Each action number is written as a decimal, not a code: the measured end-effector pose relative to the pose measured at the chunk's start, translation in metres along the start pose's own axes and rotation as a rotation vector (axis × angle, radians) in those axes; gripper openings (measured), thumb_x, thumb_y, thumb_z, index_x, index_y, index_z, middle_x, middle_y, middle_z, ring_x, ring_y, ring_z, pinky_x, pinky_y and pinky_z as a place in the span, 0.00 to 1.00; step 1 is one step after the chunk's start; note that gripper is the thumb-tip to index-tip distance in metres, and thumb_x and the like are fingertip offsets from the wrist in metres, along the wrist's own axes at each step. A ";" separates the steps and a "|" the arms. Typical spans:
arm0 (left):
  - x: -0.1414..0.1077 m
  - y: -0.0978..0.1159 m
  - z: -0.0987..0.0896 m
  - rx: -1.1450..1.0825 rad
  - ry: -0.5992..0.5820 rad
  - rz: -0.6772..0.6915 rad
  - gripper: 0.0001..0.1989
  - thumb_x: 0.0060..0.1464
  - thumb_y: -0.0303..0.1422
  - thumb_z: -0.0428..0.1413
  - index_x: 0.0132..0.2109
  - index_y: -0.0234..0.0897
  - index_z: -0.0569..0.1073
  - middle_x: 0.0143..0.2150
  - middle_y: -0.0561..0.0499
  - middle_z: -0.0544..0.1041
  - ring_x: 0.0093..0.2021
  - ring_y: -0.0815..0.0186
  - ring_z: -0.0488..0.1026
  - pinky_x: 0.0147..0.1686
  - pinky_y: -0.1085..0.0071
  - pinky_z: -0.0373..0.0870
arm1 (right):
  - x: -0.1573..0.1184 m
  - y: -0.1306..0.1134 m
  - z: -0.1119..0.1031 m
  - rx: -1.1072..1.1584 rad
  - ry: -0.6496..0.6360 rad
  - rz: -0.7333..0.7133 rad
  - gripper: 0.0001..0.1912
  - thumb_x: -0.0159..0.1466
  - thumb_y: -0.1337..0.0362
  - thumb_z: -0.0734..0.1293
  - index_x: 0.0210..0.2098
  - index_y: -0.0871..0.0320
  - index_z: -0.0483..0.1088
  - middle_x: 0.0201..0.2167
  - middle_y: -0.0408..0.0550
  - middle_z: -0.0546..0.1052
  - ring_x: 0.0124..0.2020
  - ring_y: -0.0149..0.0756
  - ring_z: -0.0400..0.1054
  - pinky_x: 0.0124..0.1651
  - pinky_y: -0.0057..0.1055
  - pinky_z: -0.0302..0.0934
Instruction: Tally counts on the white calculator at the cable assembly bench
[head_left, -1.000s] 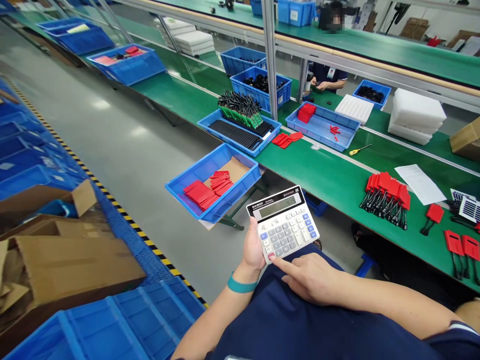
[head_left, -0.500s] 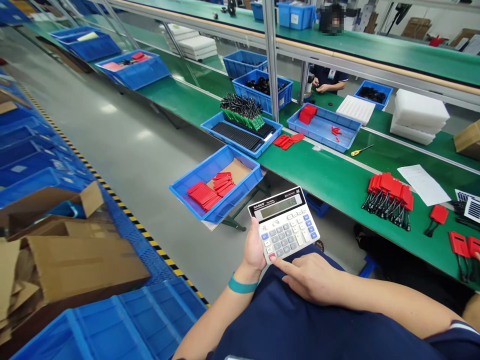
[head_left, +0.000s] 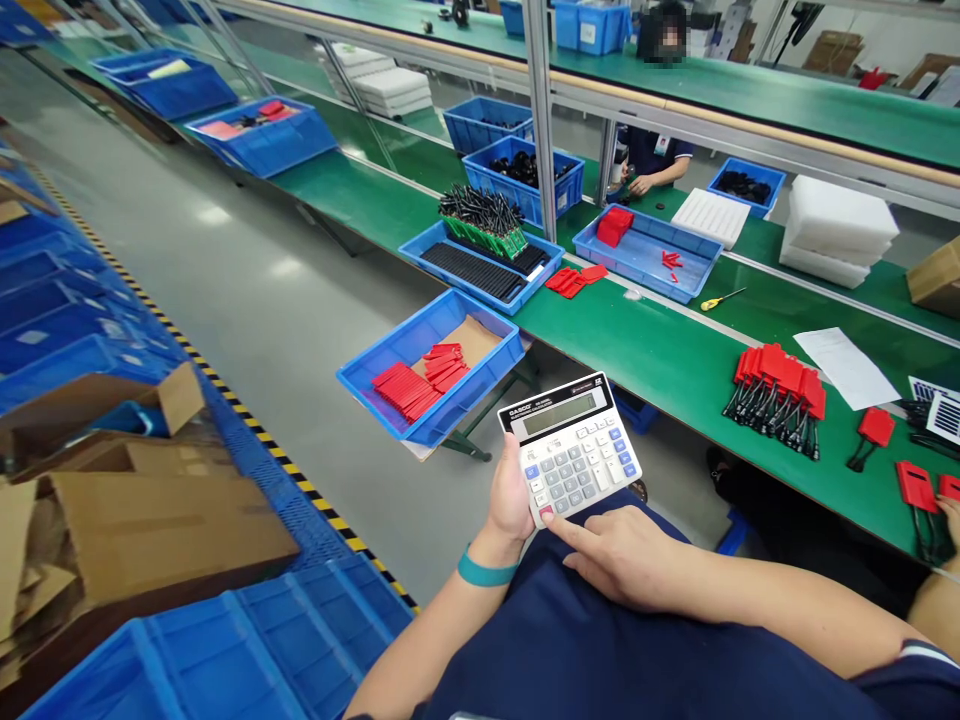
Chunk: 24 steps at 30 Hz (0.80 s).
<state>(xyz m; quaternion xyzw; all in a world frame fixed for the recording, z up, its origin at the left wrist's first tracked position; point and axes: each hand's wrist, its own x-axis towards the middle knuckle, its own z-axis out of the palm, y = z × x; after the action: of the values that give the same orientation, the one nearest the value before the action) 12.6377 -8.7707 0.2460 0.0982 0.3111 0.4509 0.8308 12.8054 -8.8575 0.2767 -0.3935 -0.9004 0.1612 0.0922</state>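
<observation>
White desk calculator (head_left: 571, 447) with grey and blue keys, blank grey display, tilted face-up, held above the lap, red key at near corner

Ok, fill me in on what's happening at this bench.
A seated person holds a calculator in the left hand and presses a red key at its lower corner with the right hand forefinger. Red tagged parts lie on the green bench. A co-worker's hands work at the far side.

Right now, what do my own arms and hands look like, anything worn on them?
Both forearms are bare. The left hand has a plain teal band round its wrist. The right hand shows no ring, glove or watch. A dark navy sleeve with a thin white edge covers the right upper arm.
</observation>
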 end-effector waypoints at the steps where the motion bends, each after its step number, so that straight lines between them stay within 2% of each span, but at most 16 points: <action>1: 0.000 0.000 -0.001 0.000 0.001 0.000 0.38 0.65 0.60 0.47 0.66 0.34 0.72 0.66 0.37 0.74 0.73 0.40 0.61 0.71 0.39 0.58 | -0.001 0.000 0.000 0.014 0.021 -0.005 0.27 0.77 0.58 0.59 0.72 0.59 0.55 0.27 0.43 0.76 0.22 0.35 0.65 0.27 0.35 0.45; 8: -0.001 -0.002 -0.006 0.005 -0.005 -0.003 0.39 0.64 0.60 0.48 0.66 0.33 0.71 0.67 0.35 0.73 0.72 0.37 0.61 0.70 0.37 0.59 | -0.006 0.002 0.001 0.021 0.162 0.034 0.23 0.78 0.61 0.55 0.69 0.65 0.57 0.29 0.45 0.77 0.26 0.36 0.69 0.28 0.34 0.51; 12: -0.001 -0.004 -0.008 0.006 -0.015 -0.007 0.39 0.64 0.60 0.49 0.69 0.35 0.68 0.68 0.35 0.72 0.71 0.37 0.62 0.69 0.35 0.61 | -0.005 0.001 0.002 0.007 0.121 0.063 0.25 0.77 0.60 0.57 0.69 0.65 0.57 0.30 0.46 0.78 0.27 0.37 0.71 0.28 0.33 0.53; 19: -0.004 -0.007 -0.007 0.032 -0.007 0.048 0.38 0.64 0.58 0.51 0.69 0.36 0.67 0.67 0.35 0.73 0.70 0.38 0.64 0.68 0.38 0.62 | -0.001 0.000 -0.001 -0.001 -0.034 0.158 0.31 0.74 0.55 0.65 0.70 0.63 0.60 0.32 0.50 0.81 0.28 0.41 0.75 0.28 0.33 0.57; 24: -0.006 -0.009 -0.005 0.053 -0.004 0.058 0.38 0.64 0.58 0.52 0.69 0.35 0.67 0.67 0.34 0.73 0.70 0.38 0.65 0.68 0.37 0.63 | -0.003 0.002 -0.003 0.025 0.040 0.193 0.33 0.75 0.51 0.64 0.72 0.63 0.58 0.36 0.53 0.83 0.32 0.44 0.78 0.32 0.34 0.65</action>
<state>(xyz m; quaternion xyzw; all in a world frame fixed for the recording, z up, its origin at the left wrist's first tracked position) 12.6382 -8.7809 0.2404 0.1300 0.3183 0.4661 0.8152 12.8099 -8.8580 0.2781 -0.4804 -0.8541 0.1726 0.0993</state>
